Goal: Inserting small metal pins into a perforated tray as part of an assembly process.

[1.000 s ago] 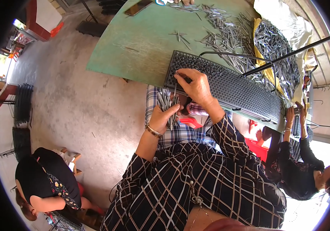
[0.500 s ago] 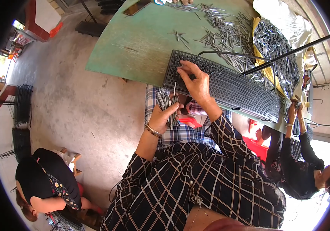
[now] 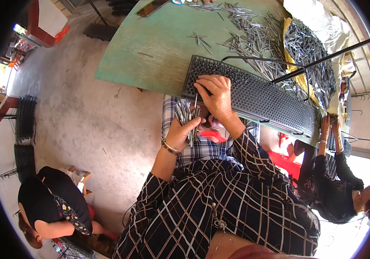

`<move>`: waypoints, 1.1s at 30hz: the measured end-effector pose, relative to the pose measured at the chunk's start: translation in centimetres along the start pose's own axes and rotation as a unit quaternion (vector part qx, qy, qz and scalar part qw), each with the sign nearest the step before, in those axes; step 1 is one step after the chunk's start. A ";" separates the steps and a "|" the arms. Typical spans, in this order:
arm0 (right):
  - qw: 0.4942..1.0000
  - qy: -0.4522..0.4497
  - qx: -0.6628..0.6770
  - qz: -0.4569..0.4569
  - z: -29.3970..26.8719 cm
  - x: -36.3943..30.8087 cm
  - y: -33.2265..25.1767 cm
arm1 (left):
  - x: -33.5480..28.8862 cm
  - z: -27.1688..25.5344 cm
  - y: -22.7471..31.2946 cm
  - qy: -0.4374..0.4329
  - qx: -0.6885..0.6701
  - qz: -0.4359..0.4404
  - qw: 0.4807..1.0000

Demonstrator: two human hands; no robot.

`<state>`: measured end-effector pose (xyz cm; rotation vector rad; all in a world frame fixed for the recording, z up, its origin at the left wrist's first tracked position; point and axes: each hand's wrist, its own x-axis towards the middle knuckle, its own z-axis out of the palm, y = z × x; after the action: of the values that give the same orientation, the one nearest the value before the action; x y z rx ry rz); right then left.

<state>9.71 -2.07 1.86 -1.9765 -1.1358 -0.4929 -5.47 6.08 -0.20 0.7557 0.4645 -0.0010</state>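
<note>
My left hand [image 3: 180, 131] is closed around a bundle of thin grey metal rods [image 3: 183, 113], just below the table's near edge. One rod [image 3: 196, 99] sticks up higher than the others. Over the left end of a long black tray [image 3: 271, 101] full of small round holes is my right hand [image 3: 216, 97], its fingers bent and its thumb near them. Those fingertips are close to the top of the raised rod; whether they grip it is hidden. Many holes at the tray's left end have dark pieces standing in them.
Loose rods [image 3: 254, 36] are heaped on the green table [image 3: 129, 56] beyond the tray. A yellow-edged sack [image 3: 308, 47] of rods lies at the far right. A black metal frame [image 3: 323, 61] juts over the tray. Another person's hands [image 3: 330, 129] work at right; someone [image 3: 57, 203] bends at lower left.
My right hand has drawn back from the tray's holes toward me, closer to the bundle, its fingers now lower. My left hand stays nearly still with the rods.
</note>
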 end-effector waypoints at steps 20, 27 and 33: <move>0.964 0.018 0.153 0.216 -2.7 0.9 -1.1 | 0.2 0.6 -0.3 -0.032 0.016 0.028 0.999; 0.995 0.026 0.058 0.071 -1.6 0.2 0.3 | 0.3 0.3 -0.6 -0.024 0.008 0.003 1.000; 1.000 0.019 0.004 -0.014 -1.6 0.2 -0.1 | 0.2 0.3 -0.6 -0.027 0.012 0.011 1.000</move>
<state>9.76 -3.20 3.03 -1.9396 -1.1415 -0.5370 -5.29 5.47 -0.45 0.7822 0.4056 -0.0054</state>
